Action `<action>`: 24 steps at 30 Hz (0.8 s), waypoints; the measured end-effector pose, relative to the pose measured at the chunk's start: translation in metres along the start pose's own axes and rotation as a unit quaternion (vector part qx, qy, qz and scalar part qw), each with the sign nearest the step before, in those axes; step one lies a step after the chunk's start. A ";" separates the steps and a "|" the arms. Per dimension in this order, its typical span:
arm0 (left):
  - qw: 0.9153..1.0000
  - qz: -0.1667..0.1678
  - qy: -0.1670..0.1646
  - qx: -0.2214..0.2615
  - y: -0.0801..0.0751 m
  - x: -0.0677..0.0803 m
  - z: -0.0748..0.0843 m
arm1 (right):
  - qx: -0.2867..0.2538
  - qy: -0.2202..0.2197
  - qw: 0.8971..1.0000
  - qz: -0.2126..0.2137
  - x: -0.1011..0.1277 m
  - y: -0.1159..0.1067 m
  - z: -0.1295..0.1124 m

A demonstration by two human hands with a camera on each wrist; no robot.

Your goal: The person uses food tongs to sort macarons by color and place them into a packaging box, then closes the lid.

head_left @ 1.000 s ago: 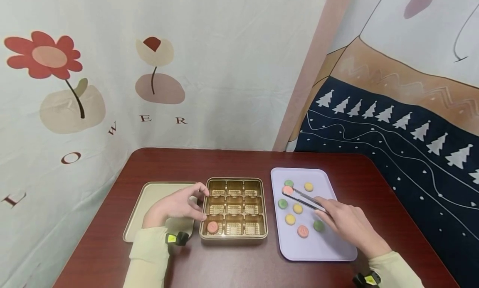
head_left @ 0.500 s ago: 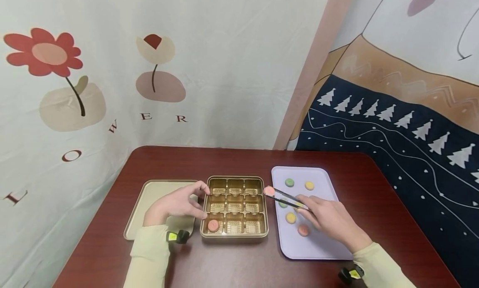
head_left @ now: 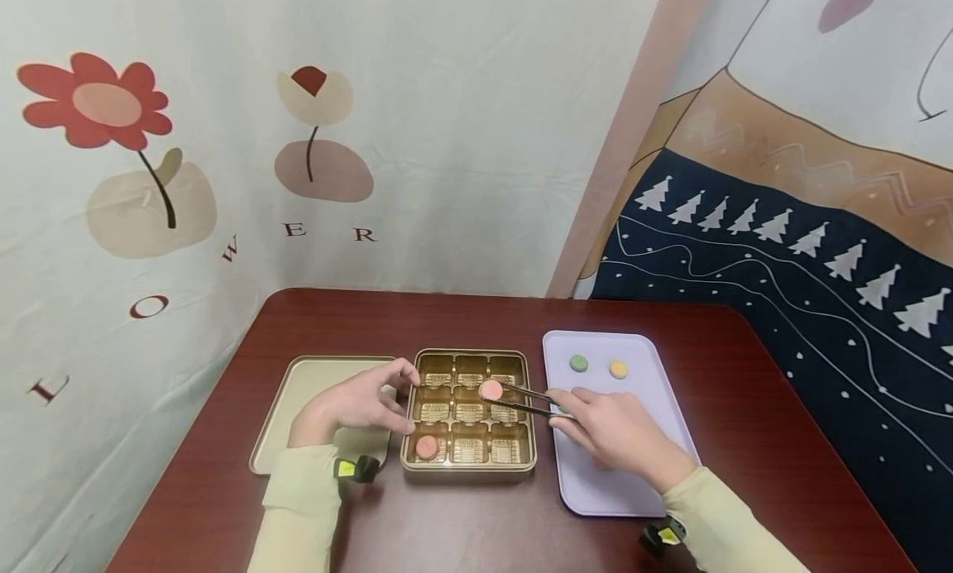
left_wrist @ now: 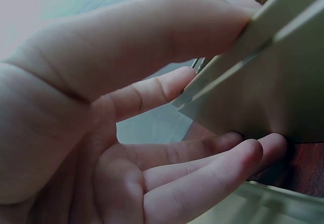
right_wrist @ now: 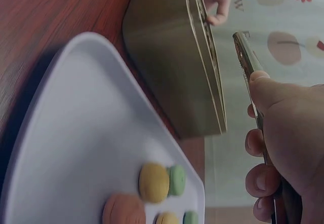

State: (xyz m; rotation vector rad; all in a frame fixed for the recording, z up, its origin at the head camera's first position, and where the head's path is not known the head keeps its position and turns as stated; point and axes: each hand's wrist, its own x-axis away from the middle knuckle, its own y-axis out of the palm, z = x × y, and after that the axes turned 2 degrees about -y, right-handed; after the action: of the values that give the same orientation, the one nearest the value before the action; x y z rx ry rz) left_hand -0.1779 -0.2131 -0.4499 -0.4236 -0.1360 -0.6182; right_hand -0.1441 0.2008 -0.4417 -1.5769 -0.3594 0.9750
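1. Pink sweet (head_left: 490,389) is clamped at the tips of the tongs (head_left: 530,399), held above the gold box (head_left: 467,465), over its right column near the middle row; not yet set down.
2. Right hand (head_left: 606,428) is curled round the tongs' rear end, squeezing both arms together. The long reach lets the hand stay over the tray (head_left: 596,494) while the tips work over the box.
3. Left hand (head_left: 353,403) rests at the box's left wall, thumb on the rim and fingers along the side, as the left wrist view confirms. Judged a steadying hold, so the box does not slide while pieces are lowered in.
4. The box has nine compartments; one holds a second pink sweet (head_left: 427,446), front left. The others appear unfilled.
5. The tray lies just right of the box on the tabletop (head_left: 476,321). A green sweet (head_left: 578,363) and a yellow sweet (head_left: 618,369) sit at its far end; the right wrist view shows more pieces (right_wrist: 154,182) nearer the hand.
6. A lid (head_left: 298,391) lies flat, left of the box, partly beneath the left hand.
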 end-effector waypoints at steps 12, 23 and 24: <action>1.000 -0.006 0.005 0.007 0.001 0.001 0.001 | -0.010 -0.060 0.998 0.003 -0.032 0.012 -0.020; 1.000 -0.005 0.006 0.004 0.000 0.001 0.002 | -0.001 -0.085 0.996 0.001 -0.052 0.020 -0.030; 1.000 -0.005 0.005 0.003 0.000 0.001 0.002 | 0.002 -0.087 0.996 0.002 -0.053 0.021 -0.031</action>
State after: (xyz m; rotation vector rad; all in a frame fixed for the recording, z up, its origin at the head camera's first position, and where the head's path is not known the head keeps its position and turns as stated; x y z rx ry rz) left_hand -0.1766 -0.2127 -0.4482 -0.4150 -0.1300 -0.6287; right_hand -0.1588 0.1382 -0.4416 -1.4925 -0.4748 1.1178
